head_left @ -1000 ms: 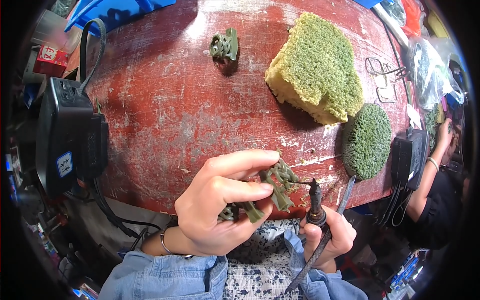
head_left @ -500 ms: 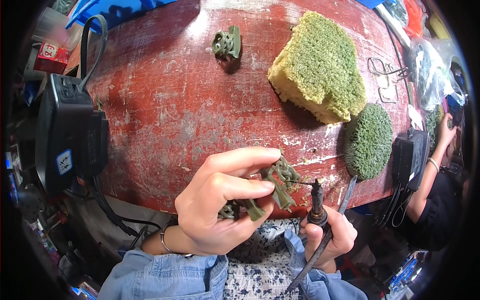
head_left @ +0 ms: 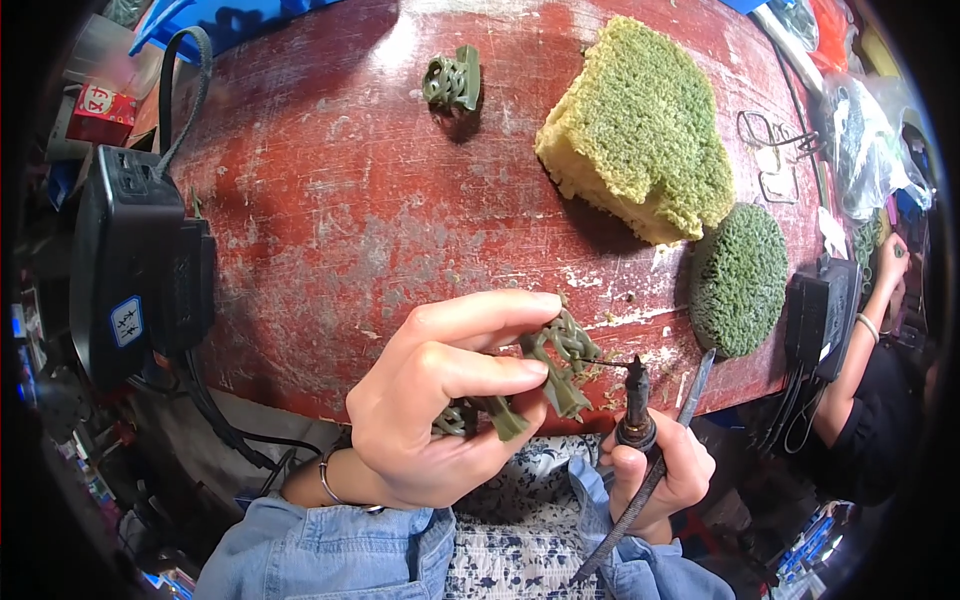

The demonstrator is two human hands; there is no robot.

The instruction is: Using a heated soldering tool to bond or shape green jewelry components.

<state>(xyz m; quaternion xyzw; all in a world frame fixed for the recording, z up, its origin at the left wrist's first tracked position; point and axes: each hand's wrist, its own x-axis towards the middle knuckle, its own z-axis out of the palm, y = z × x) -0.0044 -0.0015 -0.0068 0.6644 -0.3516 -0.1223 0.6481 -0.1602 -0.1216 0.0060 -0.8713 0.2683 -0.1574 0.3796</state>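
Your left hand (head_left: 430, 400) is closed around its work, grasping a green openwork piece (head_left: 563, 360) between the fingertips, out past the knuckles on the right-hand side; a second green piece (head_left: 508, 420) is tucked lower in the same hand, partly hidden by your fingers. Your right hand (head_left: 675, 470) is clenched on two things at once: a dark pen-shaped tool (head_left: 637, 405), upright with its thin wire tip pointing left, and a long grey metal tool (head_left: 630, 505), slanting through the grip from lower left to upper right; the wire tip reaches the edge of the openwork, though you cannot tell whether it touches or only overlaps it. Both hands are at the near edge of the worn red table (head_left: 330, 190), above your patterned cloth (head_left: 520, 545); a third green piece (head_left: 452, 80) rests alone near the far side. To its right lies a yellow-green sponge block (head_left: 640, 130); a dark green oval pad (head_left: 740, 280) sits just beside the block's near corner; a black box (head_left: 822, 310) stands right of the pad, and a larger black device (head_left: 130, 270) is at the left edge; beyond the right end, a co-worker's hand (head_left: 893, 262) shows, small and blurred.
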